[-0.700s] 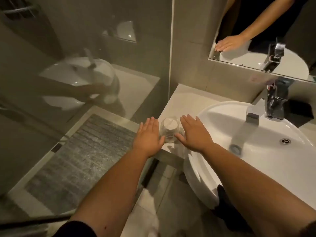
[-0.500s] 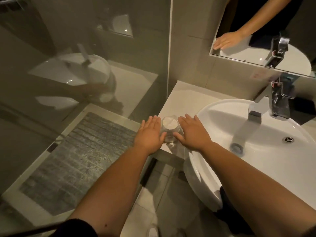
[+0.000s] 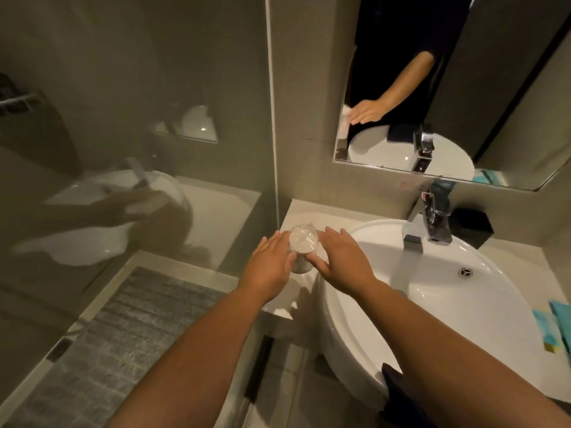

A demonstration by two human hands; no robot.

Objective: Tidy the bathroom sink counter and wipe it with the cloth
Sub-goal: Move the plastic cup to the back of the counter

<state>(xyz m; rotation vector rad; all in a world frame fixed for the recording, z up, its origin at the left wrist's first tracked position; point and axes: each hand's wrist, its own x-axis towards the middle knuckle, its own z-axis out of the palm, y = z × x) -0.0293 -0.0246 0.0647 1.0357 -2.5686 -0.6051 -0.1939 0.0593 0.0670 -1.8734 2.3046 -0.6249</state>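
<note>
A clear drinking glass (image 3: 303, 242) stands on the pale counter (image 3: 309, 213) left of the white basin (image 3: 463, 304). My left hand (image 3: 268, 267) presses its left side and my right hand (image 3: 343, 262) presses its right side, fingers straight and together, thumbs against the glass. The glass is clasped between the two hands, and its base is partly hidden by my thumbs. A dark cloth-like thing (image 3: 398, 393) hangs at the basin's front rim, half hidden by my right forearm.
A chrome tap (image 3: 432, 217) stands behind the basin, with a black box (image 3: 472, 225) to its right. Teal packets (image 3: 554, 325) lie at the right edge. A mirror (image 3: 448, 88) hangs above. A glass shower screen (image 3: 123, 149) borders the counter's left.
The camera has tilted up and pulled back a little. Both hands stay on either side of the glass, now closed in more tightly around it.
</note>
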